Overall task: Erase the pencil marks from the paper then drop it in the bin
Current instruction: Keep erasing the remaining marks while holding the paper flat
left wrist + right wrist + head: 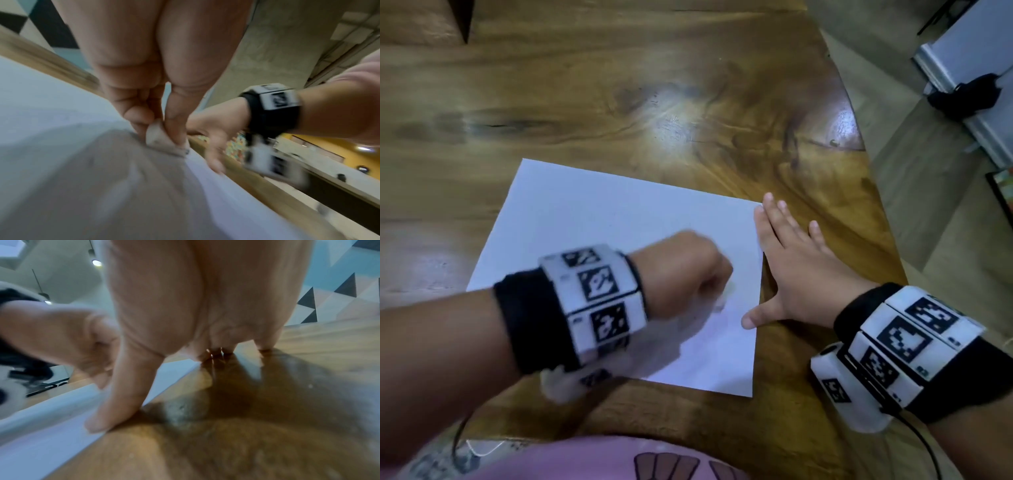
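A white sheet of paper point(619, 246) lies flat on the wooden table point(654, 102). My left hand point(685, 270) is curled over the sheet's right part and pinches a small white eraser point(158, 138) that presses on the paper point(41, 97); the hand is blurred. My right hand point(791, 260) lies flat with fingers spread at the sheet's right edge. Its thumb point(115, 410) rests on the paper's edge point(51, 426), and the other fingers point(218, 352) touch the bare wood. No pencil marks can be made out. No bin is in view.
The table's right edge point(873, 205) runs close past my right hand, with floor beyond it. A black object point(962, 96) lies on a pale board on that floor. My pink shirt point(602, 459) sits at the near table edge.
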The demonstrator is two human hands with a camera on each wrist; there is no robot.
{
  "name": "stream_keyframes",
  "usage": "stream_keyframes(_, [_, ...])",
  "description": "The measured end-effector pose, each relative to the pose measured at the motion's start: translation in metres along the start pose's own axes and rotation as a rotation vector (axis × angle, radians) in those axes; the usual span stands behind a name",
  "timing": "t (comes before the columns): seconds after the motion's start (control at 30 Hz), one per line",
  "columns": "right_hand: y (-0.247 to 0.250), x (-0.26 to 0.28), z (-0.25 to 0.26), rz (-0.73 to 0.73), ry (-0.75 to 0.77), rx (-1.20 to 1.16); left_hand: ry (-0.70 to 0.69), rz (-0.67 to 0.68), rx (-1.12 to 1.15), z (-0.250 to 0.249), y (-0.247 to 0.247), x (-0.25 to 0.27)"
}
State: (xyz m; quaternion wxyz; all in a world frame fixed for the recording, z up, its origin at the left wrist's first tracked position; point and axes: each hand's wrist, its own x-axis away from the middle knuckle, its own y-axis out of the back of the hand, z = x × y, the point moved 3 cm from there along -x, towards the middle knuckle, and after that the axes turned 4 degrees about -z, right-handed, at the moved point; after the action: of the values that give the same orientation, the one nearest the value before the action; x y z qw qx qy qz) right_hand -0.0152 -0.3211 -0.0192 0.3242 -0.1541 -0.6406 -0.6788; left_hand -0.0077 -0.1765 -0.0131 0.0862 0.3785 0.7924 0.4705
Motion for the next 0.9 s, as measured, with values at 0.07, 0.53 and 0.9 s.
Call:
stream_keyframes(0.07, [-0.001, -0.001, 0.0, -0.004, 0.002, 0.0, 0.051, -0.123, -0.027, 0.004, 0.015, -0.028])
stream_keyframes(0.53, [-0.002, 0.0, -0.002, -0.021, 0.016, -0.019, 0.064, -0.064, 0.005, -0.006, -0.001, -0.015])
stream_keyframes(0.9, [-0.002, 0.0, -0.002, -0.024, 0.011, -0.012, 0.002, 0.026, 0.085, -0.014, -0.021, 0.031])
